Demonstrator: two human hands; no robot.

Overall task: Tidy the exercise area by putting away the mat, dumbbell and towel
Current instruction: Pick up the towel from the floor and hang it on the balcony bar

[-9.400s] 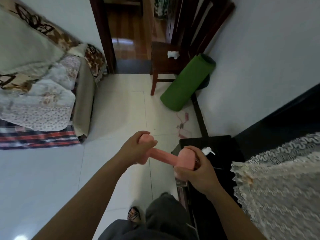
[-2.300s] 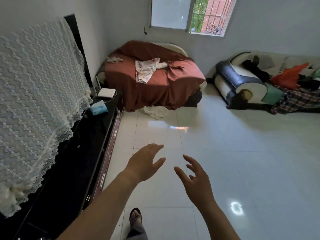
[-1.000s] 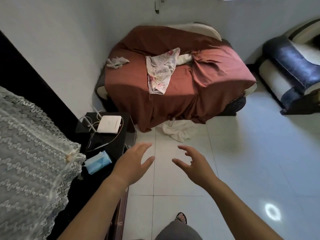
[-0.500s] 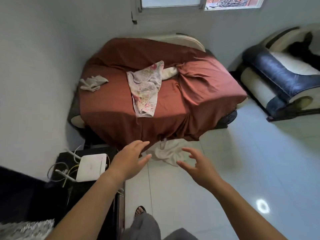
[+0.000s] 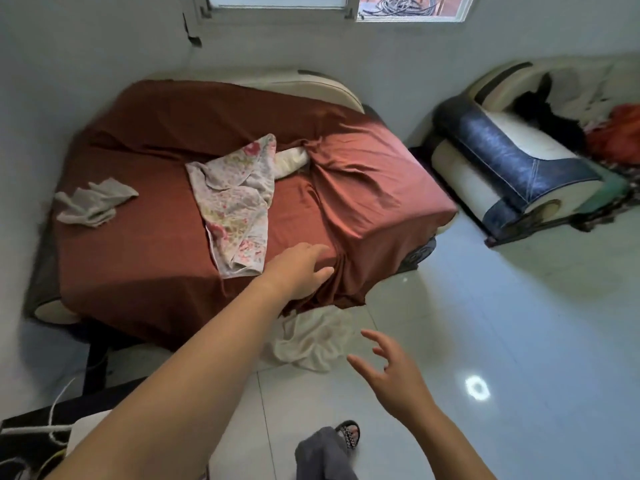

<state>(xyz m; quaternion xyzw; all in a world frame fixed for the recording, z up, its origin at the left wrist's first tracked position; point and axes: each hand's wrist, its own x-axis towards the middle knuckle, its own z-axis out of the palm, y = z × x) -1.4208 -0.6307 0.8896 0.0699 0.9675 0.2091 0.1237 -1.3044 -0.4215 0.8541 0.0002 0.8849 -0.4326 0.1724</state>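
Observation:
A crumpled white towel [image 5: 313,344] lies on the tiled floor at the foot of a sofa draped in a rust-red cover [image 5: 156,258]. My left hand [image 5: 299,270] reaches out above the cover's front edge, fingers apart, holding nothing. My right hand [image 5: 391,374] hovers open just right of the towel, a little above the floor. A floral cloth [image 5: 235,202] and a small grey cloth [image 5: 93,200] lie on top of the red cover. The mat and dumbbell are out of view.
A blue-and-white sofa [image 5: 512,168] with clothes piled on it stands at the right wall. A black cabinet corner with white cables [image 5: 41,431] is at the lower left. A window [image 5: 332,5] is above. Glossy tiled floor [image 5: 502,341] spreads to the right.
I have come closer to the red-covered sofa. My left hand has stretched forward over its front edge and my right hand has dropped toward the white towel. Both stay empty.

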